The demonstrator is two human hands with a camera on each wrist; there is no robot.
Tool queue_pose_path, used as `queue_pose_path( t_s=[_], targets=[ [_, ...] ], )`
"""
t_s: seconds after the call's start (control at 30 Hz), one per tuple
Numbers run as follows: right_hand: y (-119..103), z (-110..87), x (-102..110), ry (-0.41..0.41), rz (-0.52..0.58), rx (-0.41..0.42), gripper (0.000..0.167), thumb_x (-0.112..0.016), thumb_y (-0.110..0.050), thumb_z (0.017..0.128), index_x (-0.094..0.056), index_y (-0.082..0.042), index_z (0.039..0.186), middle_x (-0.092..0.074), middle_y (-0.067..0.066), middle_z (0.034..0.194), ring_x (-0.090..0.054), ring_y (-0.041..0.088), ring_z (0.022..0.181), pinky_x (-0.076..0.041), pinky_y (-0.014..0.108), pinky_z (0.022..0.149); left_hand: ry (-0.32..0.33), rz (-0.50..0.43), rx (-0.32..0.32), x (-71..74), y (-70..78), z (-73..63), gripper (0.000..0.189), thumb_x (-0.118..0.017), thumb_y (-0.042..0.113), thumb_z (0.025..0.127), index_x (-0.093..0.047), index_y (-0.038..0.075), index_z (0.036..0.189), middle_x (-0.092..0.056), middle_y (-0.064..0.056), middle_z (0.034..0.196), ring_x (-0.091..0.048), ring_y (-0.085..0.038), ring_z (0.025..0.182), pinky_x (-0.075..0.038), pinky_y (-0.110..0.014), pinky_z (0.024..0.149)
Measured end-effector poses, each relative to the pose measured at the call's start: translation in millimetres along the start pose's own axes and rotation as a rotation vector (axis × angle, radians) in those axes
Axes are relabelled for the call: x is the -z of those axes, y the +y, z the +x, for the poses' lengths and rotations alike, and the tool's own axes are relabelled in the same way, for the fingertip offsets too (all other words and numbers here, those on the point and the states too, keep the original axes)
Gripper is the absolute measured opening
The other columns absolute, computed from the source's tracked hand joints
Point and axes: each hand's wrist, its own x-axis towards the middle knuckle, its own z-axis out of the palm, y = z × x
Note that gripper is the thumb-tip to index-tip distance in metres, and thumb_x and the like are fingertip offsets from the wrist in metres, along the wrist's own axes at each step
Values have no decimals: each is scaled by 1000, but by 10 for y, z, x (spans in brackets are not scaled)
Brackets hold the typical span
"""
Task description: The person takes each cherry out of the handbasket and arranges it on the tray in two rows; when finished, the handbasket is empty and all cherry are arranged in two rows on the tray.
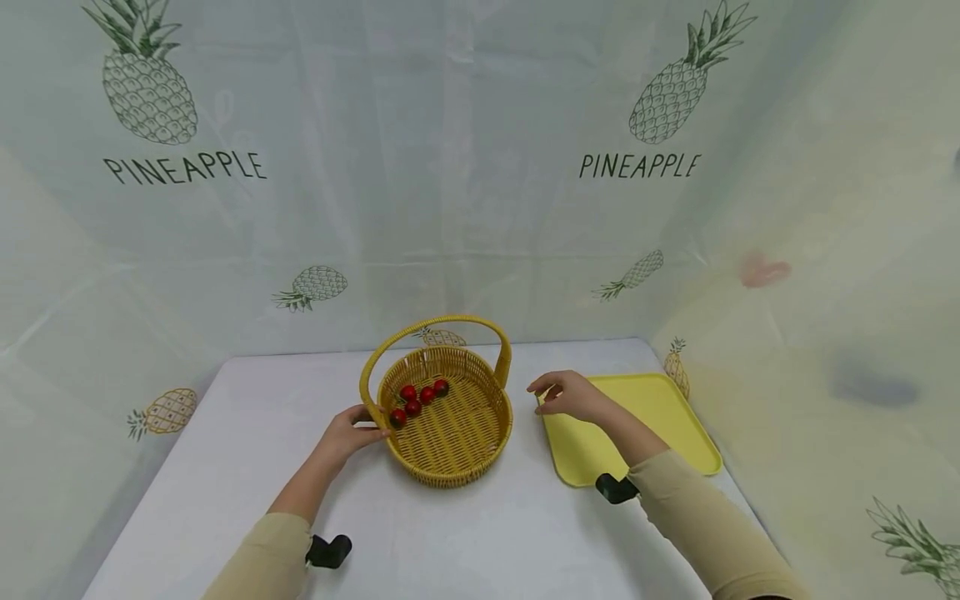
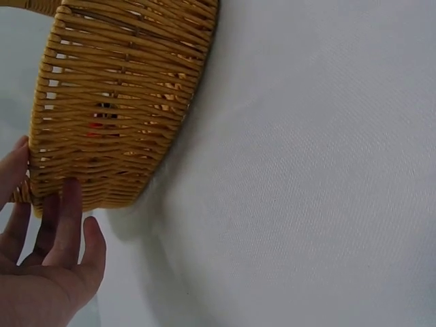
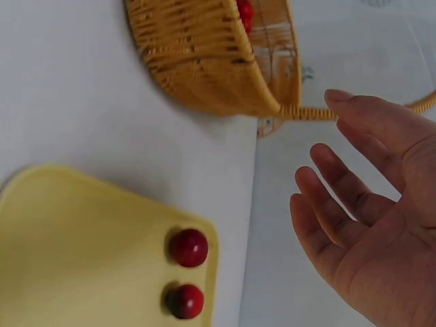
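A round yellow wicker basket (image 1: 450, 442) with a tall arched handle (image 1: 468, 318) stands mid-table. Several small round red fruits (image 1: 412, 407) lie inside, toward its left side. My left hand (image 1: 348, 431) grips the basket's left rim near the handle's foot; the left wrist view has the thumb at the rim and the fingers (image 2: 68, 225) against the outer weave. Between basket and yellow tray (image 1: 667, 408), my right hand (image 1: 567, 394) hovers by the tray's back left corner, fingers loosely bent and holding nothing. Two red fruits (image 3: 188, 248) sit on the tray in the right wrist view, hidden by my hand from the head view.
A white cloth covers the table (image 1: 262, 417). Behind it and to the right hangs a pale curtain (image 1: 450, 208) printed with pineapples, close to the table's back edge and the tray's right side.
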Motion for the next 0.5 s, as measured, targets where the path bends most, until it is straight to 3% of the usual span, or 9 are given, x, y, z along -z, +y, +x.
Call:
queue_pose_path(
  t_s=[0.27,0.5],
  targets=[
    [-229,175,-230,-75,18,52,33,-76,-5,83,-68,-2,116,-64,14,109,-58,26,96,-53,32,75,20,-9,-6,-25,9,10,46,-78,6,83,-57,-5,123,-59,-18,119,-62,-34,107,-50,-41,91],
    [-357,327,-414,-95,25,84,32,-76,-5,83,-70,-5,114,-66,9,108,-59,25,94,-52,31,74,47,52,4,-41,32,-11,46,-78,7,83,-58,-3,123,-60,-19,120,-62,-34,107,-49,-46,92]
  ],
)
